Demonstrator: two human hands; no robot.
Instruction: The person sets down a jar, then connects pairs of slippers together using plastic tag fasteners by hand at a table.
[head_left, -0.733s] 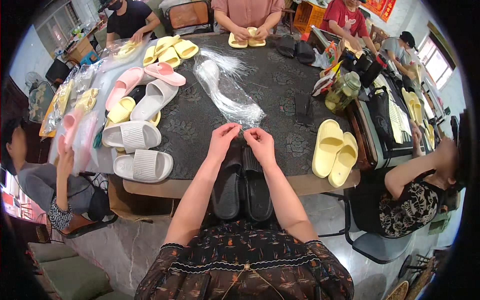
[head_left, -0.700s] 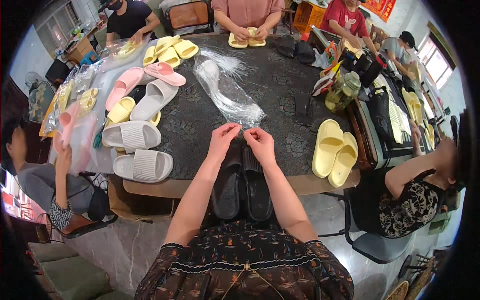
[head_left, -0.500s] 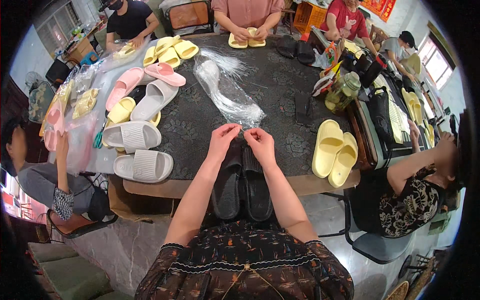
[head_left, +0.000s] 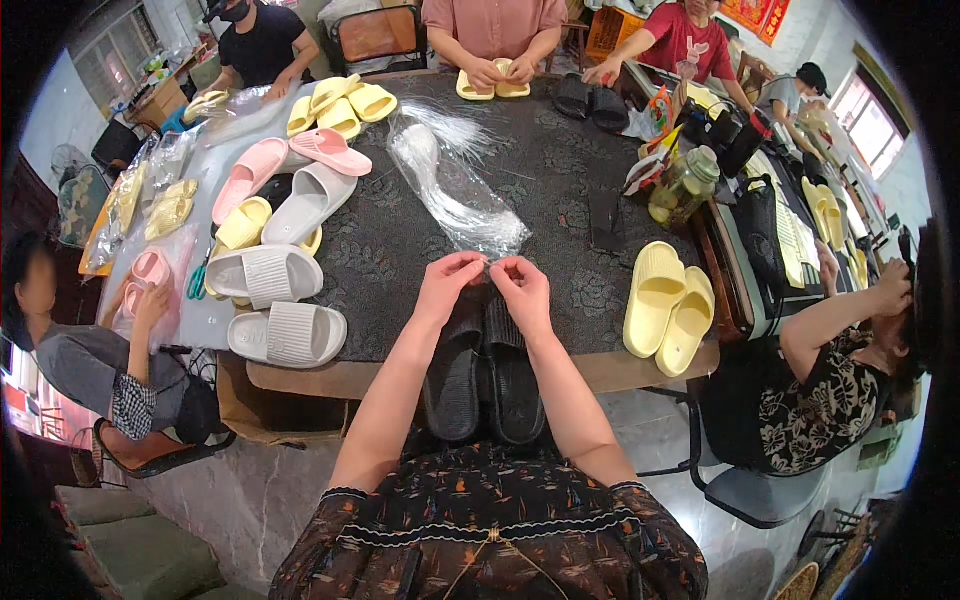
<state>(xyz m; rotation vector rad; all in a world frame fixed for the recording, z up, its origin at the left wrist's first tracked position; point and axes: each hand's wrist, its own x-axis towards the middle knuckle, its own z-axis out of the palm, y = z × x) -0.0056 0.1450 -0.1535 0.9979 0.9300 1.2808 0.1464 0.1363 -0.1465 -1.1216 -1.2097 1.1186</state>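
Note:
My left hand [head_left: 450, 283] and my right hand [head_left: 523, 288] meet over the table's near edge, each closed in a pinch, fingertips almost touching. What they pinch is too small to make out. Directly below them, a pair of black slippers, the left one [head_left: 452, 392] and the right one [head_left: 518, 395], lies side by side against the table edge, toes away from me and partly hidden by my hands. Just beyond my fingertips is a clear plastic bag [head_left: 478, 212] with a bundle of thin whitish strands [head_left: 425, 155] fanning out of its far end.
Grey slippers [head_left: 300, 335], pink slippers [head_left: 250, 175] and yellow slippers [head_left: 372, 102] are heaped at left. A yellow pair [head_left: 655, 290] stands at right, near a glass jar [head_left: 685, 185]. Black slippers [head_left: 572, 95] lie at the far right. Several co-workers sit around the dark-covered table [head_left: 370, 270].
My hands stay nearly still, still pinching. At left, a co-worker has brought pink slippers closer to themselves. The co-worker in red now reaches toward the far black slippers.

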